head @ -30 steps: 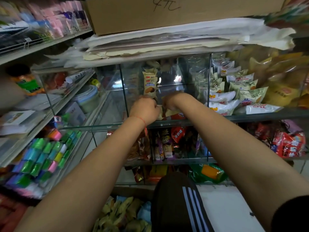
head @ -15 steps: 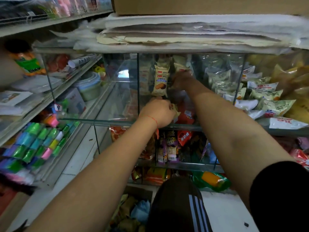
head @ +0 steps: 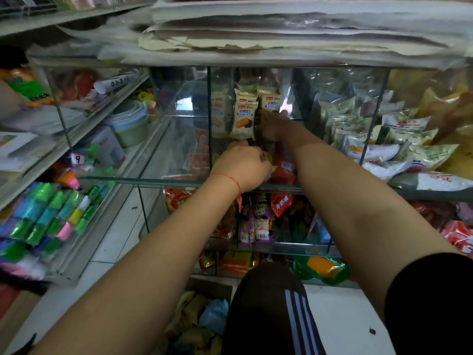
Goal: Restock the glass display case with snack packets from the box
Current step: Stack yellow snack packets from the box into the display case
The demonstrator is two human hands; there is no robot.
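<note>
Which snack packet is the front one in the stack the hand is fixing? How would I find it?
Find the glass case under the pile of papers, then its middle compartment, where the right hand reaches in. Just left of that hand stands a stack of cream packets; the front packet is lowest and nearest. Unlike those behind it, its blue label and orange-and-purple biscuit picture show fully.

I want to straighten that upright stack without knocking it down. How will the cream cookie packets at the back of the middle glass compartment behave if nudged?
The cream cookie packets are soft sealed pouches standing on end and leaning on each other, so they probably tip easily. They look puffy, likely light. The right hand reaches among them; the glossy film may slide.
</note>
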